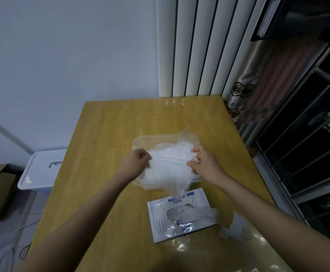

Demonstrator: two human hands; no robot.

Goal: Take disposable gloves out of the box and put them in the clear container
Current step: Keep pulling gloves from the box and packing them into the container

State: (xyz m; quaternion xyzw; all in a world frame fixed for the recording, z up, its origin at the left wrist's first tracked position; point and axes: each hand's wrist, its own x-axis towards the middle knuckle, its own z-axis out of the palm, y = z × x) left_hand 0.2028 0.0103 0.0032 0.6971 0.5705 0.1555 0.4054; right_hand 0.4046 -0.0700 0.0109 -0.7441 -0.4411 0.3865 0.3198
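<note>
**A:** Where are the gloves [168, 165]?

**B:** Bunched over the clear container [140, 139], mostly inside it. They're stretched between both hands, long axis running left to right.

**A:** Fingers?

**B:** Left hand [135, 163] has its fingers curled, pinching the left edge. Right hand [203, 162] does the same on the right edge. Neither hand is spread flat.

**A:** What does the next move depend on?

**B:** The overhang. A tail of the bunch droops over the near rim toward the box [160, 222], so the slack sits on the person's side of the fingers. My read is they need to push down and away, then tuck the tail in.

**A:** And after that?

**B:** The box lies flat on the table [111, 134] just beyond the near rim, with more gloves showing at its opening. A loose glove [233, 228] lies to the right of the box. The right hand is nearer to both.
</note>
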